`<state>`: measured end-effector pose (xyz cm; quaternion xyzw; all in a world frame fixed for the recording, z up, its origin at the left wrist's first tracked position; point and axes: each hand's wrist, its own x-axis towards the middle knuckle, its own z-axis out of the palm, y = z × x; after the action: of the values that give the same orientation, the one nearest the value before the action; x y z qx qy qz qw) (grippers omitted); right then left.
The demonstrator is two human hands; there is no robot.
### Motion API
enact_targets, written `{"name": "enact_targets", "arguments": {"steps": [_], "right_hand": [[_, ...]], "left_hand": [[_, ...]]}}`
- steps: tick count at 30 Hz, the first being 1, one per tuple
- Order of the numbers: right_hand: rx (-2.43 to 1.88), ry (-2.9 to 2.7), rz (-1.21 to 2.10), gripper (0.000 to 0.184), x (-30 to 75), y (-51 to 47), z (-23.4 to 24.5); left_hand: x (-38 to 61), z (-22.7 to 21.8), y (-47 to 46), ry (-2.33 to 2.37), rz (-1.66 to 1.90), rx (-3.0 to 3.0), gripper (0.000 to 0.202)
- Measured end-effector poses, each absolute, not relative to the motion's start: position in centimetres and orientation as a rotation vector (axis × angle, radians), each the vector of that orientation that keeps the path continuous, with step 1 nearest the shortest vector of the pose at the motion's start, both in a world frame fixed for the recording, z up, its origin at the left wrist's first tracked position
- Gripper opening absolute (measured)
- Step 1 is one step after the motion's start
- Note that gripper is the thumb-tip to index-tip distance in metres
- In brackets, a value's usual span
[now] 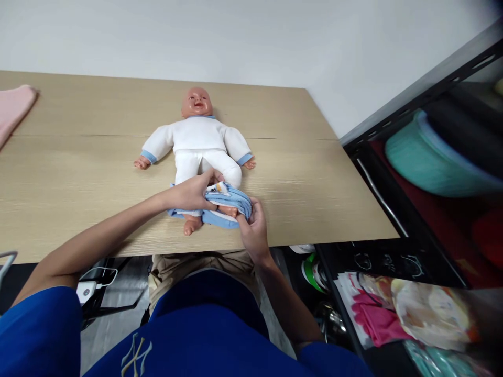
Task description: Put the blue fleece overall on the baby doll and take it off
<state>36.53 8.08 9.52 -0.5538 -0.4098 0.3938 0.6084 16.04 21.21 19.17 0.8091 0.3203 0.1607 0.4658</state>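
A baby doll [199, 133] in a white outfit with blue cuffs lies on its back on the wooden table, head away from me. Blue and white doll pants [228, 196] are bunched around its lower legs, and both feet stick out. My left hand [192, 192] grips the bunched cloth from the left, fingers closed on it by the doll's shin. On the right side, my right hand [254, 228] pinches the edge of the same pants beside the foot on that side.
The wooden table [314, 183] ends close in front of my body. Pink cloth [15, 110] lies at its far left. To the right stands a dark shelf with a teal basin [440, 157]; bagged items and a pink cloth [379, 319] sit lower down.
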Motion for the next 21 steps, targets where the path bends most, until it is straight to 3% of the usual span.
{"name": "enact_targets", "arguments": {"steps": [5,9,13,19,21], "right_hand": [[-1.167,-1.028,0.968,0.055,37.7,10.1,9.4],[-1.147,-1.233,0.932,0.044,39.8,12.4,9.8],[-1.128,-1.594,1.03,0.032,43.0,15.6,11.2],[-1.061,-2.12,0.839,0.047,46.1,18.1,15.6],[-1.036,-2.151,0.79,0.042,45.8,18.3,16.7]], "left_hand": [[15.0,19.3,21.8,0.706,0.43,2.041,0.038],[14.4,19.4,23.2,0.563,0.369,2.026,0.027],[14.3,18.9,23.8,0.574,0.346,2.027,0.03],[14.5,20.0,22.6,0.78,0.418,2.259,0.054],[13.9,20.9,22.3,0.853,0.466,2.344,0.063]]}}
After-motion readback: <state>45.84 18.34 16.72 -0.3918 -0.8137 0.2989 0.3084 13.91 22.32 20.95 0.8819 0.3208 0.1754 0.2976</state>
